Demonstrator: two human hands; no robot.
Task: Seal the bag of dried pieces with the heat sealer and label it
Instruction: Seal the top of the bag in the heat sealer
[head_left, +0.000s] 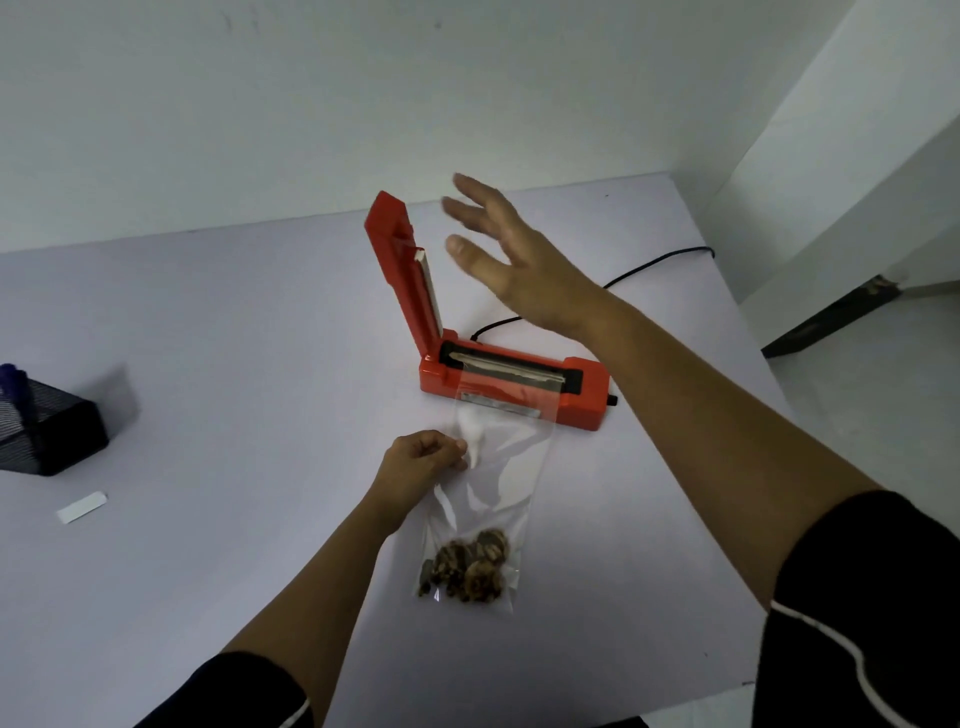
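A clear plastic bag (493, 483) lies on the white table (234, 338), brown dried pieces (470, 569) bunched at its near end. Its open end rests across the sealing strip of the orange heat sealer (576, 400). The sealer's lid (397, 260) stands raised, almost upright. My left hand (423, 462) pinches the bag's left edge about midway along. My right hand (498, 249) hovers in the air just right of the raised lid, fingers spread, holding nothing. A small white label (82, 506) lies at the table's left.
A black mesh holder (47, 426) with pens stands at the left edge. The sealer's black cord (660, 262) runs back to the right over the table. A white wall rises behind, and the table's right edge drops to the floor.
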